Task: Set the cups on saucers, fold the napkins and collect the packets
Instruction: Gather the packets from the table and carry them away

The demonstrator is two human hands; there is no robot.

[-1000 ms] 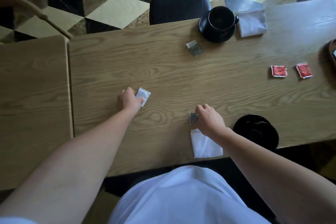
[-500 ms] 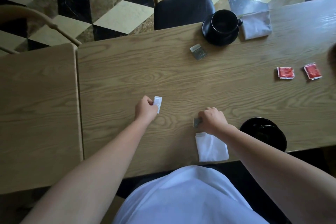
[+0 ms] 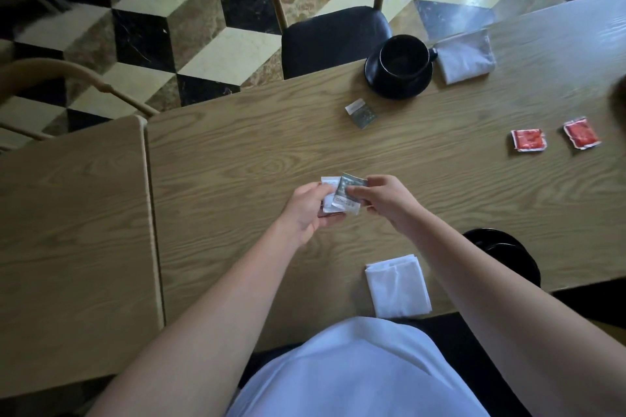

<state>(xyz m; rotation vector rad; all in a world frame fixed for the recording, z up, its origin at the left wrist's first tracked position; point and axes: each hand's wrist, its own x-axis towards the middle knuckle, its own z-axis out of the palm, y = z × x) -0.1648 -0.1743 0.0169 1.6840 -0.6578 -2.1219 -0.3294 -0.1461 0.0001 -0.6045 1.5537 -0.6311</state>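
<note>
L hand (image 3: pixel 305 210) pinches white packet (image 3: pixel 328 195), R hand (image 3: pixel 386 201) pinches grey packet (image 3: pixel 349 191); both grips clamped, packets overlapping above counter (image 3: pixel 237 159). Grey packet #2 (image 3: pixel 361 113) near cup (image 3: pixel 403 59) on saucer (image 3: pixel 396 86). Two red packets (image 3: pixel 528 140) far R. Folded napkin (image 3: pixel 398 285) at near edge.

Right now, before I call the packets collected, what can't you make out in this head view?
- Near cup and saucer: the right forearm covers most of them, so I cannot tell whether the cup sits on it.
- Dark object at the right edge: cut off by the frame and blurred.
- Print on the grey packet and white packet: too small to read.
- Left hand and right hand: any further packets beneath them are hidden by fingers.
</note>
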